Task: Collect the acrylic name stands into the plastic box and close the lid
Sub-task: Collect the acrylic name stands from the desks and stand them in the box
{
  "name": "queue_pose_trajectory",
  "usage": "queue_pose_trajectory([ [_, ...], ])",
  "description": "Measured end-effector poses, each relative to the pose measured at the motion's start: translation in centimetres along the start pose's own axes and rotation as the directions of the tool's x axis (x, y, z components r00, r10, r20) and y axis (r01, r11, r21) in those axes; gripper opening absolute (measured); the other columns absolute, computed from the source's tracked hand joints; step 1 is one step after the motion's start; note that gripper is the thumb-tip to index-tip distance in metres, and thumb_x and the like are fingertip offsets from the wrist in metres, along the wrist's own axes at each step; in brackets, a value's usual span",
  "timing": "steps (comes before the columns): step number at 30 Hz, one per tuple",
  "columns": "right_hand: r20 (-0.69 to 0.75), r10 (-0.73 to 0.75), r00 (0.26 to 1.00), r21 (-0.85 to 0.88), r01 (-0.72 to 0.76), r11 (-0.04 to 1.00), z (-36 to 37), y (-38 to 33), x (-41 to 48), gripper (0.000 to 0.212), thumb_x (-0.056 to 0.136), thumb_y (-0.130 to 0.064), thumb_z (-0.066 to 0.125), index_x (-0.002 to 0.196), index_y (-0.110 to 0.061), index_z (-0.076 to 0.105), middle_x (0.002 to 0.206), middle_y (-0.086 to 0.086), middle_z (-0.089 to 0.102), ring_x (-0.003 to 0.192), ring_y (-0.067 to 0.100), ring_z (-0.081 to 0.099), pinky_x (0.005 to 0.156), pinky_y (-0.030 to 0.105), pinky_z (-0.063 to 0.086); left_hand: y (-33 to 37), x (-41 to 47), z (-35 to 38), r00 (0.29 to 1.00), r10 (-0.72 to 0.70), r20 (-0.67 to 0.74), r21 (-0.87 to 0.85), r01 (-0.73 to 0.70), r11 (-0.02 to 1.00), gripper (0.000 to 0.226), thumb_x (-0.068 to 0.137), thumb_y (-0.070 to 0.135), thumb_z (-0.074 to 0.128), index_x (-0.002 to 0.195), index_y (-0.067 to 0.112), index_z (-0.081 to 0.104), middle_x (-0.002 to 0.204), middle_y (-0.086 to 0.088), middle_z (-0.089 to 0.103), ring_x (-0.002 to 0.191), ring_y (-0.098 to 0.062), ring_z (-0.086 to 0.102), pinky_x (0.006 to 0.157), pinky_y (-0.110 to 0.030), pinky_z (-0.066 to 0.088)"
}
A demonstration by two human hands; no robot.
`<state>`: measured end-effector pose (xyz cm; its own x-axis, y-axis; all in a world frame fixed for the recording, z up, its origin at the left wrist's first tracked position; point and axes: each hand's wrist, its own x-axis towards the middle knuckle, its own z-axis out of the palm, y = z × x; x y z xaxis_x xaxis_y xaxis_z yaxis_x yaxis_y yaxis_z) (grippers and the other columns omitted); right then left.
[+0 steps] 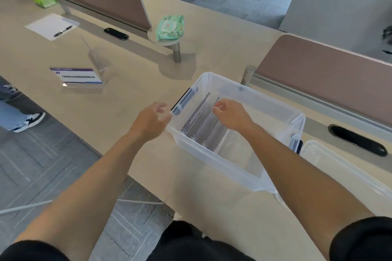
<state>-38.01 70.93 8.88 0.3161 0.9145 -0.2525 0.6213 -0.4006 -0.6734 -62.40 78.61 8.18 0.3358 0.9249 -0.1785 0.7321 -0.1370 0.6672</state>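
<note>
A clear plastic box (214,154) stands open on the desk, with several acrylic name stands (199,121) upright inside at its left end. My right hand (231,114) reaches into the box, fingers pinched on the top edge of a stand. My left hand (151,118) hovers just outside the box's left wall by the blue latch (184,99), fingers loosely curled and holding nothing. Further left on the desk lie a name stand with a purple-edged card (77,76) and a second clear stand (96,59) behind it. The box lid (347,174) rests to the right.
A pack of wet wipes (169,27) sits on a small round shelf. Paper with a pen (52,26) lies at the far left. Pink desk dividers (331,82) rise behind the box. Black cable grommets (358,140) sit in the desk. Another person's shoe (29,122) shows by the desk's left edge.
</note>
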Motion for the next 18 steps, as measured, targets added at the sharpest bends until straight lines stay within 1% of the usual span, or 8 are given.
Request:
queue_pose_trajectory([
  [2, 0.067, -0.112, 0.991, -0.034, 0.115, 0.993, 0.6, -2.4, 0.0, 0.029, 0.097, -0.033, 0.053, 0.117, -0.016, 0.068, 0.117, 0.002, 0.068, 0.108, 0.019, 0.062, 0.094, 0.031, 0.045, -0.7, -1.6, -1.5, 0.996, -0.078, -0.031, -0.043, 0.077, 0.996, 0.039, 0.093, 0.035, 0.059, 0.130, 0.022, 0.055, 0.114, 0.001, 0.062, 0.102, -0.018, 0.060, 0.079, -0.029, 0.046],
  [3, 0.106, -0.158, 0.982, -0.061, 0.165, 0.984, 1.1, -3.5, -0.1, 0.031, 0.097, -0.033, 0.053, 0.118, -0.016, 0.068, 0.118, 0.002, 0.068, 0.109, 0.019, 0.062, 0.095, 0.031, 0.045, -1.2, -2.4, -2.3, 0.994, -0.099, -0.048, -0.048, 0.097, 0.994, 0.037, 0.094, 0.034, 0.059, 0.128, 0.021, 0.056, 0.112, 0.002, 0.062, 0.099, -0.017, 0.060, 0.078, -0.028, 0.045],
  [6, 0.178, -0.272, 0.946, -0.097, 0.292, 0.952, 2.9, -6.8, -0.7, 0.030, 0.096, -0.032, 0.054, 0.117, -0.014, 0.067, 0.116, 0.004, 0.069, 0.105, 0.021, 0.062, 0.090, 0.029, 0.045, -3.1, -4.7, -4.7, 0.987, -0.127, -0.102, -0.053, 0.123, 0.991, 0.035, 0.095, 0.034, 0.058, 0.127, 0.021, 0.057, 0.107, 0.005, 0.062, 0.097, -0.016, 0.060, 0.080, -0.031, 0.047],
  [9, 0.223, -0.349, 0.910, -0.123, 0.381, 0.916, 4.9, -9.9, -1.5, 0.027, 0.096, -0.030, 0.057, 0.114, -0.013, 0.067, 0.112, 0.003, 0.069, 0.100, 0.019, 0.061, 0.088, 0.029, 0.045, -5.8, -6.6, -6.5, 0.977, -0.153, -0.146, -0.112, 0.137, 0.984, 0.034, 0.095, 0.034, 0.059, 0.127, 0.022, 0.057, 0.105, 0.005, 0.063, 0.098, -0.018, 0.061, 0.083, -0.035, 0.050],
  [12, 0.245, -0.374, 0.895, -0.184, 0.422, 0.888, 7.2, -12.8, -1.9, 0.026, 0.095, -0.030, 0.058, 0.112, -0.014, 0.068, 0.110, 0.002, 0.069, 0.103, 0.020, 0.061, 0.087, 0.027, 0.044, -8.8, -8.2, -8.3, 0.973, -0.178, -0.149, -0.166, 0.153, 0.974, 0.033, 0.095, 0.033, 0.058, 0.126, 0.022, 0.057, 0.106, 0.003, 0.063, 0.100, -0.020, 0.061, 0.081, -0.033, 0.047],
  [16, 0.266, -0.382, 0.885, -0.283, 0.451, 0.847, 10.4, -17.5, -2.8, 0.025, 0.094, -0.032, 0.059, 0.110, -0.016, 0.068, 0.104, 0.003, 0.070, 0.102, 0.023, 0.062, 0.093, 0.035, 0.048, -13.6, -9.7, -11.5, 0.966, -0.213, -0.146, -0.217, 0.179, 0.960, 0.033, 0.096, 0.034, 0.057, 0.126, 0.022, 0.057, 0.106, 0.004, 0.060, 0.100, -0.019, 0.058, 0.081, -0.032, 0.043],
  [18, 0.286, -0.364, 0.886, -0.332, 0.448, 0.830, 12.1, -19.7, -3.2, 0.025, 0.094, -0.032, 0.059, 0.110, -0.015, 0.068, 0.105, 0.004, 0.071, 0.102, 0.023, 0.062, 0.094, 0.036, 0.048, -15.9, -10.2, -13.2, 0.965, -0.224, -0.133, -0.245, 0.187, 0.951, 0.033, 0.096, 0.034, 0.057, 0.127, 0.021, 0.057, 0.107, 0.003, 0.059, 0.102, -0.020, 0.058, 0.083, -0.032, 0.043],
])
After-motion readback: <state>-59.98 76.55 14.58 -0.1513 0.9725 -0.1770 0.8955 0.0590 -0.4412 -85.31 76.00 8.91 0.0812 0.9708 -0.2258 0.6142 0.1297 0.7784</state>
